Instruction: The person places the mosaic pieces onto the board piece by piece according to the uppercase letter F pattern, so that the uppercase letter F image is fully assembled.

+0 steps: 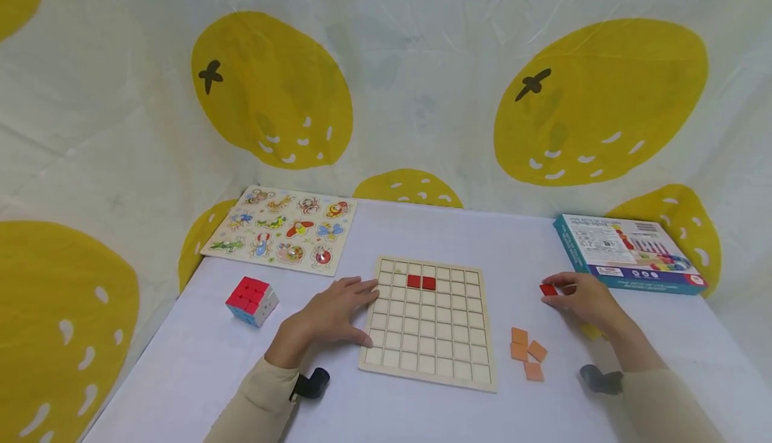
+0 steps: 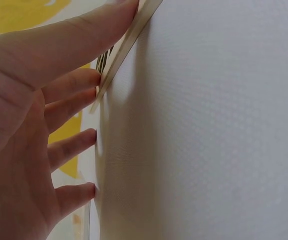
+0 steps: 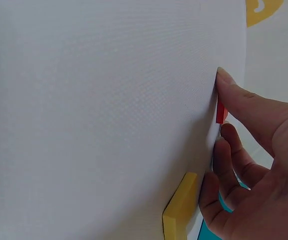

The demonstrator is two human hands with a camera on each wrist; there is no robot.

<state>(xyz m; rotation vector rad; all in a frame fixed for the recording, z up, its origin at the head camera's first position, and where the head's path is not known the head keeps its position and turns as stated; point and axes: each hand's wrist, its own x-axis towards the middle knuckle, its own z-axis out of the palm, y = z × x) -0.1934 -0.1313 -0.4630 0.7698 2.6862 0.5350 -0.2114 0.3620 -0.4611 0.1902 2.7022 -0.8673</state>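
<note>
A wooden grid board (image 1: 427,379) lies flat at the middle of the table. Two red square tiles, one of them the right-hand tile (image 1: 429,283), sit side by side in its second row from the far edge. My left hand (image 1: 338,309) is spread along the board's left edge, thumb and fingertips touching it; the left wrist view shows the thumb (image 2: 104,30) on the rim. Off to the right, my right hand (image 1: 582,299) pinches a loose red tile (image 3: 221,111) between thumb and fingers, low at the tabletop. A yellow tile (image 3: 181,207) lies under that hand.
Several orange tiles (image 1: 519,351) lie right of the board. A red-topped puzzle cube (image 1: 252,301) stands at the left. Behind it lies an insect-picture puzzle board (image 1: 280,228). A flat toy box (image 1: 630,252) rests at the back right, before a lemon-patterned curtain (image 1: 422,94).
</note>
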